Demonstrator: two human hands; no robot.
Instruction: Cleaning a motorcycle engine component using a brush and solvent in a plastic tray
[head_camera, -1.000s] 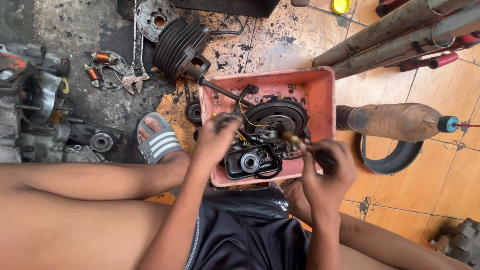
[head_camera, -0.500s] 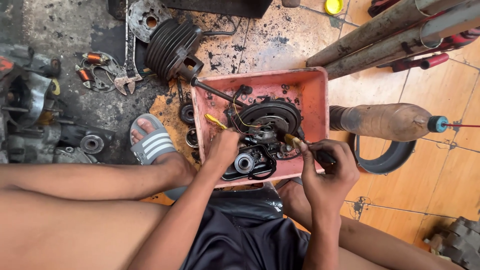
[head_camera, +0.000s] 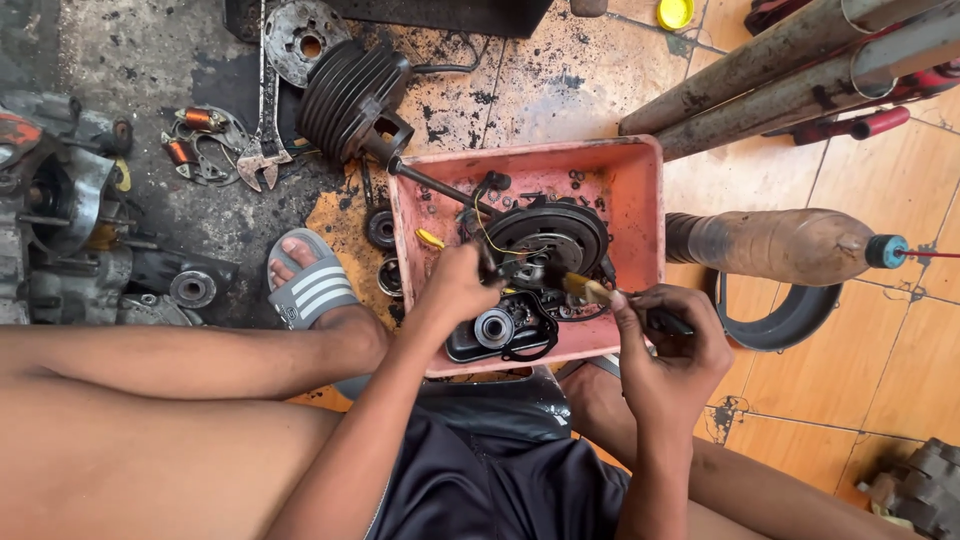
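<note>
A red plastic tray (head_camera: 640, 190) sits on the floor between my legs, holding greasy engine parts. My left hand (head_camera: 455, 290) grips a small dark part beside the round black ribbed disc (head_camera: 550, 235) in the tray. My right hand (head_camera: 670, 335) holds a small brush (head_camera: 590, 290) with a wooden handle, its tip against the parts under the disc. A black engine cover with a bearing (head_camera: 495, 330) lies at the tray's near side. A yellow piece (head_camera: 430, 238) lies at the tray's left.
A finned black cylinder (head_camera: 350, 95), a wrench (head_camera: 262, 155) and a stator plate (head_camera: 205, 145) lie on the dirty floor beyond my sandalled foot (head_camera: 305, 285). An engine case (head_camera: 60, 215) is left. An exhaust muffler (head_camera: 790, 245), metal pipes (head_camera: 790, 70) and a black ring (head_camera: 780, 320) are right.
My left hand has shifted slightly within the tray, from the cover toward the disc. The right hand keeps the brush at the parts. The view has drifted a little.
</note>
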